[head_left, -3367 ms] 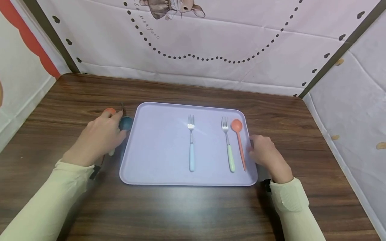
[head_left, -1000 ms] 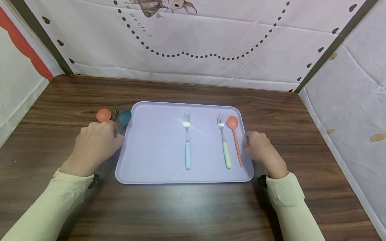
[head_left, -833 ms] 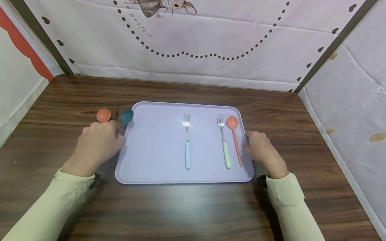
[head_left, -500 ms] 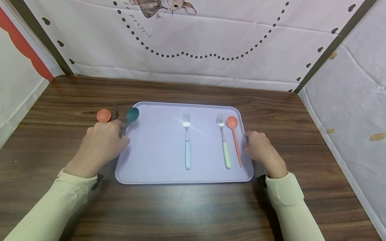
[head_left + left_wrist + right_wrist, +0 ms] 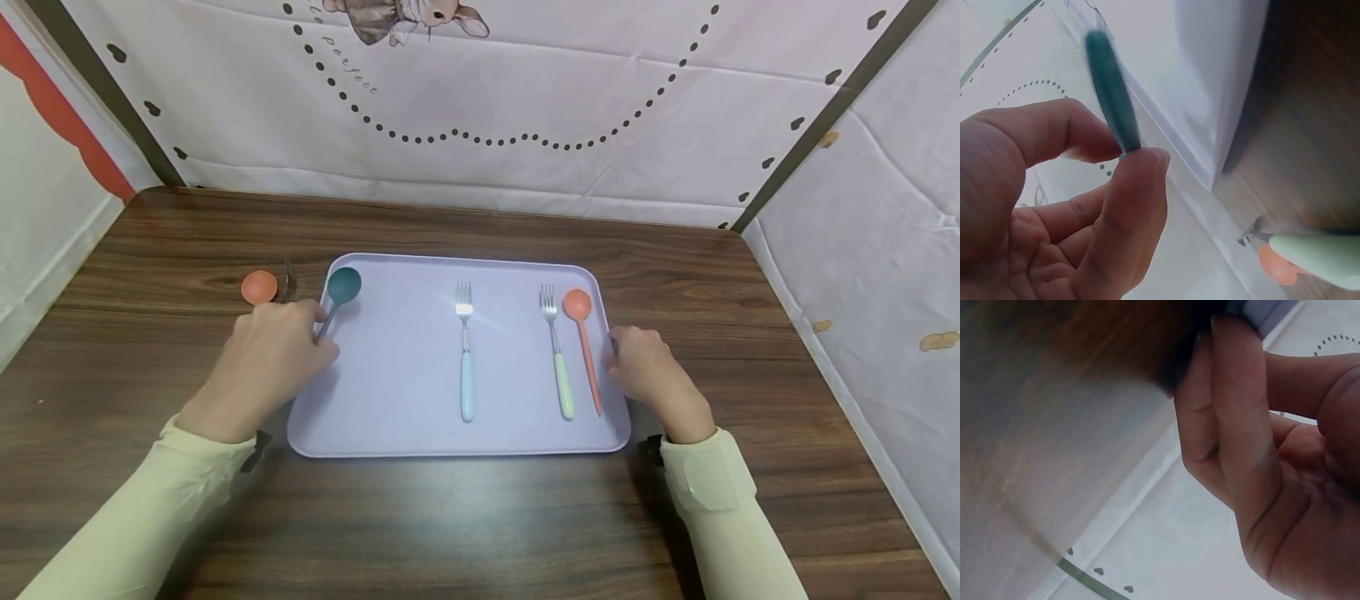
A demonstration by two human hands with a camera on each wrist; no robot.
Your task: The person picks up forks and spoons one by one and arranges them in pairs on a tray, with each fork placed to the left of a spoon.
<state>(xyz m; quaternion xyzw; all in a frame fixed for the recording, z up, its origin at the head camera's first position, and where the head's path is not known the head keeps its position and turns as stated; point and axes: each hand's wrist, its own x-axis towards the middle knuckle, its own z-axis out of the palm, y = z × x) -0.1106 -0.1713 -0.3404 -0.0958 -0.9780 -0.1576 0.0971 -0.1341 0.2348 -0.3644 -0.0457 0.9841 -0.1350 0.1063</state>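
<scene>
My left hand (image 5: 266, 358) pinches a dark green spoon (image 5: 343, 285) by its handle, over the left edge of the lilac tray (image 5: 397, 392). In the left wrist view, the spoon's handle end (image 5: 1110, 90) sticks up from between thumb and fingertips. My right hand (image 5: 656, 375) grips the right rim of the tray, thumb on the inner side and fingers outside. On the tray lie a fork with a light blue handle (image 5: 467, 383), a fork with a light green handle (image 5: 564, 387) and a coral spoon (image 5: 577, 305).
Left of the tray, another coral spoon (image 5: 258, 287) and a fork (image 5: 287, 279) lie on the dark wooden table (image 5: 450, 525), partly hidden by my left hand. That fork's pale green handle (image 5: 1319, 257) shows in the left wrist view. Printed cloth walls (image 5: 525, 183) border the table.
My left hand has picked the dark green spoon up from beside the tray and carried it right, over the tray's left rim. The right hand stays at the tray's rim.
</scene>
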